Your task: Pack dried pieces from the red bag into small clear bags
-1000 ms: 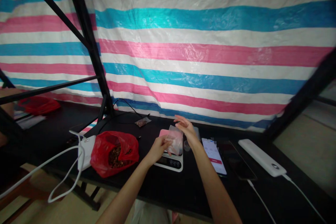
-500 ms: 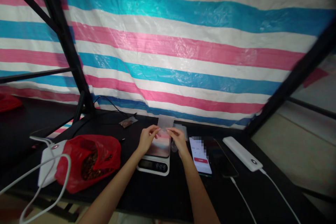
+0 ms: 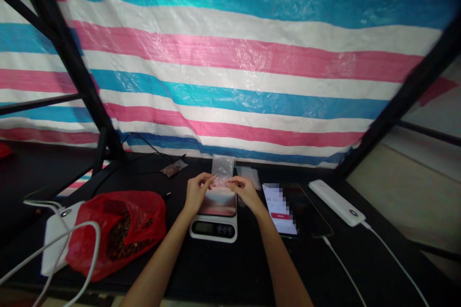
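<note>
Both of my hands hold a small clear plastic bag (image 3: pixel 222 167) upright above a white kitchen scale (image 3: pixel 215 216). My left hand (image 3: pixel 197 192) pinches the bag's lower left edge and my right hand (image 3: pixel 244 191) pinches its lower right edge. The scale has a shiny plate and a dark display facing me. A red plastic bag (image 3: pixel 115 230) holding brown bits lies open to the left of the scale.
A phone (image 3: pixel 280 209) with a lit screen lies right of the scale, a dark phone beside it. White power banks with cables sit at far right (image 3: pixel 337 203) and far left (image 3: pixel 54 237). A small filled packet (image 3: pixel 174 168) lies behind. A striped tarp hangs behind the black table.
My hands came together from the scale's plate and lifted the clear bag upright between them. The view shifted right and down.
</note>
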Demonstrator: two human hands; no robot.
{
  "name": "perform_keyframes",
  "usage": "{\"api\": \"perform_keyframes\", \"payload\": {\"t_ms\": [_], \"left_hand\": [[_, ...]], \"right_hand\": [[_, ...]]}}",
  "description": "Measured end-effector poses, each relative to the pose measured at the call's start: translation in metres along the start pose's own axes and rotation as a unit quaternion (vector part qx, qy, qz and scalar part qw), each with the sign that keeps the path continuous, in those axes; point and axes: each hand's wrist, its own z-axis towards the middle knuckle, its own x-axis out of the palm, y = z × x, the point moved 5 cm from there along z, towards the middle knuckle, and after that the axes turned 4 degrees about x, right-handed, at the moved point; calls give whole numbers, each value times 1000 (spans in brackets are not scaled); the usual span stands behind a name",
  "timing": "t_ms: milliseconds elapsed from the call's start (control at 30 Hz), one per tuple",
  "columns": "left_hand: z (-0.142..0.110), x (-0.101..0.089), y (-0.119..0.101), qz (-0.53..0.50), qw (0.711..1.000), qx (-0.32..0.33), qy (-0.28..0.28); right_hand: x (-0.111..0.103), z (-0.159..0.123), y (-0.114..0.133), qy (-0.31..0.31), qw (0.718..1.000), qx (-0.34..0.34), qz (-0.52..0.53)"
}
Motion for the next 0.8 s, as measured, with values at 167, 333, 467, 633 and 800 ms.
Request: {"api": "perform_keyframes", "payload": {"t_ms": [167, 333, 467, 633, 800], "left_hand": [[1, 3, 2, -19, 998, 4, 56], [1, 1, 2, -30, 996, 9, 80], [3, -2, 5, -37, 998, 8, 58], [3, -2, 5, -30, 998, 6, 53], [2, -2, 3, 5, 998, 14, 53]], "right_hand": [[-6, 2, -6, -56, 997, 6, -62], [-5, 2, -6, -55, 997, 3, -51], [-7, 1, -7, -57, 995, 21, -78], [-15, 0, -1, -75, 990, 1, -116], [-17, -2, 3, -96, 981, 5, -169]]}}
